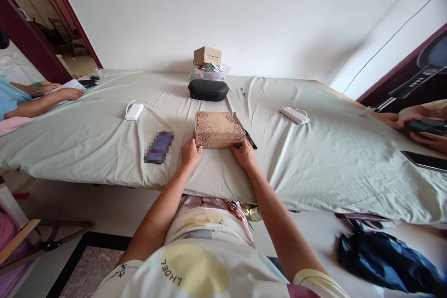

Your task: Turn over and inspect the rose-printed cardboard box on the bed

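Observation:
A brown cardboard box point(218, 129) with dark line drawings lies on the table covered in a pale green cloth point(87, 139). My left hand point(190, 152) is curled against its near left corner. My right hand point(244, 152) grips its near right corner, fingers bent. A black marker point(250, 139) lies just right of the box, beside my right hand.
A black oval case point(208, 89), a clear tub point(210, 72) and a small cardboard box point(207, 56) sit at the back. White items point(133, 111) point(295, 115) lie left and right. A phone point(159, 147) is at my left. Other people's hands point(415, 118) point(52, 95) rest at both sides.

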Available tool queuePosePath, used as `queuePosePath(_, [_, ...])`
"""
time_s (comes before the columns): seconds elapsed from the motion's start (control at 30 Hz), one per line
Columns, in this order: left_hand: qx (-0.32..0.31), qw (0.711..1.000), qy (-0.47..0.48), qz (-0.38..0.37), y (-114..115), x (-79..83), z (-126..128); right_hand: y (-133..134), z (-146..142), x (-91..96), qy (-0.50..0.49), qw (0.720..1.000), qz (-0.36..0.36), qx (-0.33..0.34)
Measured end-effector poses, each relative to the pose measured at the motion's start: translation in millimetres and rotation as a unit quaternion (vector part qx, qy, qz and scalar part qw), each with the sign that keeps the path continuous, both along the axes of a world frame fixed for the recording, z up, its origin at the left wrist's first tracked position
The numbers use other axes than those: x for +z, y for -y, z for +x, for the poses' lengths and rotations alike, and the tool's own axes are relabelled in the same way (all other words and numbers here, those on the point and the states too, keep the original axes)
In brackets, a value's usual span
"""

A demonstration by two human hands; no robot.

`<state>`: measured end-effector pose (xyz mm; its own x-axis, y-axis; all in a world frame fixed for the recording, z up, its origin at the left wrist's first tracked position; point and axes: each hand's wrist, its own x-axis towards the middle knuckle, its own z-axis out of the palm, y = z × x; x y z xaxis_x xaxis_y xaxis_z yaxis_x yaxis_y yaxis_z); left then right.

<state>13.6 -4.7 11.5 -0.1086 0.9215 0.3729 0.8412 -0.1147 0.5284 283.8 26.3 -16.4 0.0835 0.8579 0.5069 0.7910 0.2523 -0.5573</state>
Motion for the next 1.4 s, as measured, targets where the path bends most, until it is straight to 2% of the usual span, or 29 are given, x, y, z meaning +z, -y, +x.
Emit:
queuePosePath(0.33, [0.006, 1.000, 0.015, -0.002, 3.2, 3.3, 2.1, 1.4, 1.5, 4.9, -0.007, 0.999, -0.040, 0.004])
queuePosePath(0.73, [-0.001, 1.000, 0.000, -0.019, 2.6, 4.1, -2.2, 3.5, -1.0, 8.7, -0.007, 0.998, -0.054, 0.019])
queuePosePath(0.97, [0.003, 0.999, -0.001, -0.034, 1.1, 6.7, -5.6, 11.6, -9.6, 20.7, 0.036, 0.995, -0.096, -0.004])
queuePosePath(1.4, [0.012, 0.999, -0.011, -0.042, -2.5, 3.4, -10.2, 19.8, -17.0, 33.4, 0.057, 0.992, -0.112, -0.007])
